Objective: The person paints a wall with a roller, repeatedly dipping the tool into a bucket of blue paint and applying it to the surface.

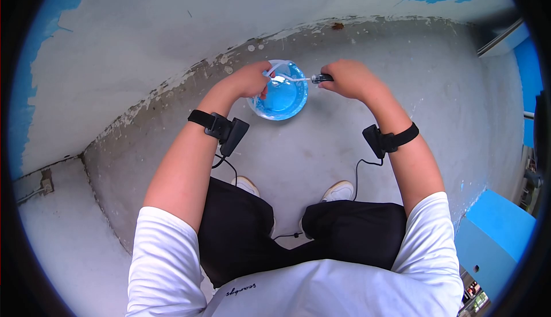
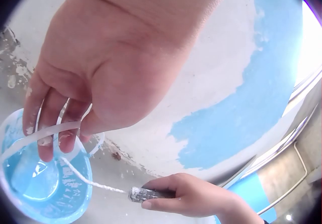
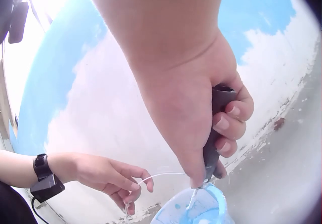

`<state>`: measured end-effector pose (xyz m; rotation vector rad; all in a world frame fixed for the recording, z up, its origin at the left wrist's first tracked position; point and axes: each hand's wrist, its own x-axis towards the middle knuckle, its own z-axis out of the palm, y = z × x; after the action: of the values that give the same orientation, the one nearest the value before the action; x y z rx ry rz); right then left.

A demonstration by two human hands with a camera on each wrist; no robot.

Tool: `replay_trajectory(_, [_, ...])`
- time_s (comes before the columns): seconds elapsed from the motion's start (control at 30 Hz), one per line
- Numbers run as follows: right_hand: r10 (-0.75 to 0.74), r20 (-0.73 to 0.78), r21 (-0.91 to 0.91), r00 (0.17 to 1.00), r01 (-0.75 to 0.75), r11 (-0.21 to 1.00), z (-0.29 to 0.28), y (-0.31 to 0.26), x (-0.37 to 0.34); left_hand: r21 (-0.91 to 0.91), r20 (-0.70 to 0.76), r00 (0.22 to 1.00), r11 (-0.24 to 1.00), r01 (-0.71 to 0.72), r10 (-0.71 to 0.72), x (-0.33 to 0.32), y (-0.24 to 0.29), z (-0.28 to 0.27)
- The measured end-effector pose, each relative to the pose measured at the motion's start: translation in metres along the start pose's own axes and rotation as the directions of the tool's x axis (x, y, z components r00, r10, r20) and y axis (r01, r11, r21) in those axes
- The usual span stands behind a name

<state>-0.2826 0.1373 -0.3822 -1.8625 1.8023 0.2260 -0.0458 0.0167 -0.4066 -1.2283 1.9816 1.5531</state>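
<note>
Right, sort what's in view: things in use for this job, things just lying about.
Part of the job:
bucket with blue liquid
bucket handle, held by left hand
dark-handled tool, gripped by right hand

Seemingly just there:
brown scrap or stain by the wall
blue panel, lower right in the head view

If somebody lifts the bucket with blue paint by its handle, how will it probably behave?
The bucket would probably swing and slosh, since glossy, liquid-looking blue paint lies inside. Its thin, bowed handle may flex a little. The inner wall, streaked with paint, could be slippery where wet.
</note>
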Motion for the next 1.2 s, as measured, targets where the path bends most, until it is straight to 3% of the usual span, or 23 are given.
replay_trajectory(0.1, [0.044, -0.05, 0.012, 0.998, -0.043, 0.999, -0.002, -0.002, 0.0, 0.026, 0.001, 1.0, 0.999, -0.024, 0.024, 0.001, 0.001, -0.002])
replay_trajectory(0.17, [0.011, 0.008, 0.037, 1.0, -0.011, 0.999, 0.001, 0.004, 0.003, 0.045, 0.006, 0.999, 0.998, -0.043, 0.042, 0.002, -0.002, -0.003])
replay_trajectory(0.23, [0.028, -0.012, 0.011, 1.0, -0.028, 1.0, 0.0, -0.001, 0.0, -0.051, -0.019, 0.998, 0.997, -0.06, 0.059, 0.005, -0.002, -0.002])
replay_trajectory(0.37, [0.044, -0.051, -0.011, 0.998, -0.045, 0.999, 0.01, 0.009, 0.004, -0.024, -0.042, 0.995, 0.996, -0.088, 0.087, 0.004, -0.003, -0.004])
replay_trajectory(0.43, [0.04, -0.02, -0.025, 0.999, -0.04, 0.999, 0.002, 0.004, 0.0, -0.148, -0.098, 0.99, 0.982, -0.117, 0.103, 0.005, -0.005, -0.002])
replay_trajectory(0.63, [0.037, -0.015, -0.039, 0.999, -0.037, 0.999, 0.006, 0.0, 0.0, -0.168, -0.05, 0.996, 0.983, -0.08, 0.072, 0.003, 0.0, -0.005])
replay_trajectory(1.0, [0.046, -0.027, 0.031, 0.999, -0.045, 0.999, 0.001, -0.004, 0.0, -0.09, -0.057, 0.993, 0.99, -0.113, 0.108, 0.003, 0.001, -0.004])
replay_trajectory(1.07, [-0.017, -0.012, 0.035, 1.0, 0.018, 0.999, 0.005, 0.002, 0.003, -0.09, -0.059, 0.991, 0.988, -0.124, 0.119, 0.003, 0.002, -0.003])
replay_trajectory(1.2, [0.028, -0.025, 0.024, 0.999, -0.027, 0.999, 0.004, 0.004, 0.002, -0.076, -0.031, 0.993, 0.991, -0.113, 0.11, 0.004, 0.003, -0.002])
